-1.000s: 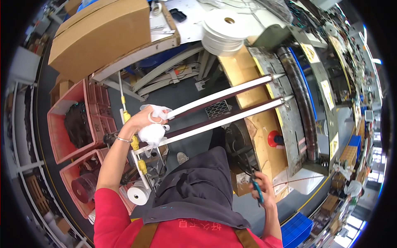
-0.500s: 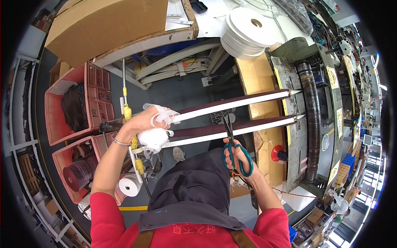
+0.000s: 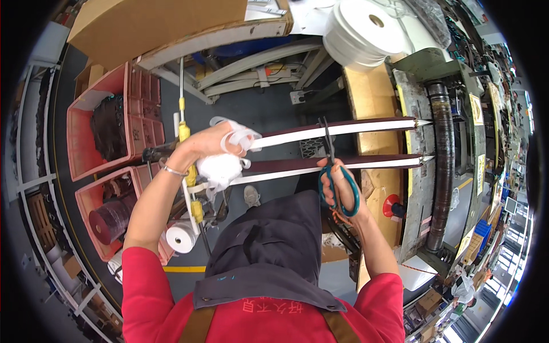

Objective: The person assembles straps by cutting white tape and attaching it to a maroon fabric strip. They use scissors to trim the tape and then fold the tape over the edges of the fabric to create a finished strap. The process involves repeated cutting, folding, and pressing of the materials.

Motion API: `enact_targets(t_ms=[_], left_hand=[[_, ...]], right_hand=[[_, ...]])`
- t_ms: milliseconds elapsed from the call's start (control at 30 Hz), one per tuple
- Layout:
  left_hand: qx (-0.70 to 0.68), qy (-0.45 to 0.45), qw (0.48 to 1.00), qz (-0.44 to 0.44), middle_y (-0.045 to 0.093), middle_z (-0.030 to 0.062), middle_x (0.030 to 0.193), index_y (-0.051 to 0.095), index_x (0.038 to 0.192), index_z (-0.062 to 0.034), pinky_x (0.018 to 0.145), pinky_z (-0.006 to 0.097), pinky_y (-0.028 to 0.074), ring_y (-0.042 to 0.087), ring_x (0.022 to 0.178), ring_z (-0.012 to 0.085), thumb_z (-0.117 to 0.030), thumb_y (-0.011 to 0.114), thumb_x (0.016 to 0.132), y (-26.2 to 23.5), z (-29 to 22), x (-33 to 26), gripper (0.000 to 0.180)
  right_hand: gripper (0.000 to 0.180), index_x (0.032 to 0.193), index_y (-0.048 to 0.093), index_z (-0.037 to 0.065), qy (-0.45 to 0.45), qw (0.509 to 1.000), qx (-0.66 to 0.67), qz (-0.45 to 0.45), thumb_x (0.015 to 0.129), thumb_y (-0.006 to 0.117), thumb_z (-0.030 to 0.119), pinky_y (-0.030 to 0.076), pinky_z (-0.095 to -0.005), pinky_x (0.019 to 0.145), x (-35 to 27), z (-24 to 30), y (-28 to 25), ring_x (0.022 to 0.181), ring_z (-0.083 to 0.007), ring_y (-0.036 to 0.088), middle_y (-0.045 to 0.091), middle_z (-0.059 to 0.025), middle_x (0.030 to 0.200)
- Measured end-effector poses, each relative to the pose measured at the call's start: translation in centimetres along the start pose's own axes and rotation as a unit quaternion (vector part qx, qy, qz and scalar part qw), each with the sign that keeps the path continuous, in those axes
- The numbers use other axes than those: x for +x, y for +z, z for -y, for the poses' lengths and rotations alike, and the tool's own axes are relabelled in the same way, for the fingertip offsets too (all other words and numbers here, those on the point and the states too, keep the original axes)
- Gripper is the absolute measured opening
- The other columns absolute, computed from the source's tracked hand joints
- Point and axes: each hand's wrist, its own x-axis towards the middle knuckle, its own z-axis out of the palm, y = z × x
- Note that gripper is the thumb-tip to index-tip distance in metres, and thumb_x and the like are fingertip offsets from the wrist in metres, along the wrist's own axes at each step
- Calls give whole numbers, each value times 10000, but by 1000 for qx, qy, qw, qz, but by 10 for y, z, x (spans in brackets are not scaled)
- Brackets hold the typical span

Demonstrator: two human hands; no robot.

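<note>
My left hand (image 3: 220, 140) is closed around loose loops of thin white tape, and a crumpled white bundle (image 3: 218, 170) hangs beneath it. Two long strips stretch from near this hand rightward to the machine, a far white strip (image 3: 291, 136) and a near white strip (image 3: 274, 176), each alongside a dark maroon band (image 3: 274, 166). In my right hand (image 3: 341, 186) are scissors (image 3: 329, 150) with teal handles, fingers through the loops. Their dark blades point away from me across the far strip, slightly parted at the tips. Whether they touch it I cannot tell.
On the right stands a machine with a dark roller (image 3: 441, 171) and a wooden trough (image 3: 374, 103). Pink crates (image 3: 106, 211) sit left, beside a rod frame with yellow wrapping (image 3: 184, 132). White tape rolls (image 3: 357, 37) rest on the far table near a cardboard box (image 3: 148, 28).
My right hand has moved away from me with the scissors, so the blades pass from the near strip to the far one. My left hand keeps its hold on the white tape.
</note>
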Motion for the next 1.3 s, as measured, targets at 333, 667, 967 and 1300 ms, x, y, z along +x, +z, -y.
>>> enact_targets(t_ms=[333,667,967,1300], left_hand=[[71,-17,997,25,564,67,716,561,835,-3,593,277,429,524,660,142,-162,615,663,-11,18,-30,240],[236,-63,970,22,607,110,818,581,924,-44,669,342,439,585,795,232,-237,662,629,45,15,-38,362],[110,-126,984,66,596,65,690,631,791,-38,588,279,430,553,644,135,-142,591,672,41,5,-41,163],[-5,-149,989,16,558,20,638,596,762,-25,525,265,415,516,603,89,-110,591,684,46,34,-52,115]], right_hand=[[289,1055,417,31,-34,999,11,0,855,476,231,300,-162,389,-34,-13,-7,487,-41,390,409,1,655],[507,1122,403,60,10,992,-119,28,784,580,394,373,-211,616,-83,-67,-17,692,-81,454,457,-9,820],[722,1200,351,48,-2,986,-152,69,737,534,571,390,-257,712,-66,-94,6,823,-126,476,469,-42,919],[639,1226,321,58,-14,989,-119,92,808,463,520,380,-261,722,-40,-100,32,838,-123,465,456,-49,949]])
